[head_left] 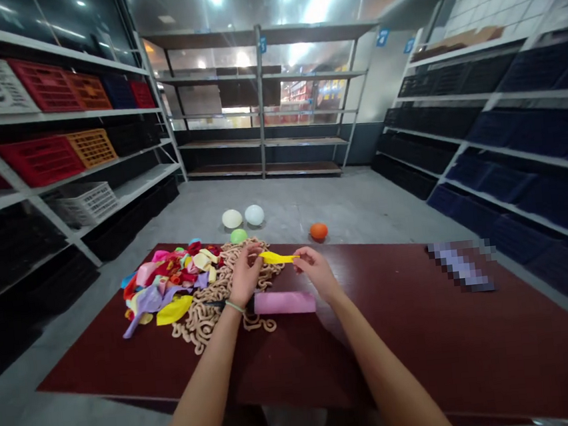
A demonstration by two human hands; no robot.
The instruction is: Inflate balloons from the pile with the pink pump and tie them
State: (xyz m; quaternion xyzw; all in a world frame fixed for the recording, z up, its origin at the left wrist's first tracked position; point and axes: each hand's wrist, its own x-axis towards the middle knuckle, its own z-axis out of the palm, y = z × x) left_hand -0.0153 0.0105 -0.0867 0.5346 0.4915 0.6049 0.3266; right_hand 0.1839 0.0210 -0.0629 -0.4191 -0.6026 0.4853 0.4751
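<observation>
A flat yellow balloon (279, 258) is stretched sideways between my two hands above the table. My left hand (246, 273) pinches its wide end, and my right hand (315, 270) pinches the narrow end. Just below lies a pink cylinder (285, 302) with a dark end, possibly a pump, partly behind my left wrist. Tan curly strings (199, 325) are heaped under and beside my left hand. Left of them is a pile of uninflated balloons (170, 281) in many colours.
Inflated balloons rest beyond the table (401, 335): cream (232, 219), white (254, 215), green (239, 236) and orange (318, 231). A blurred flat item (463, 267) lies at the right. Shelves with crates (40, 159) stand around.
</observation>
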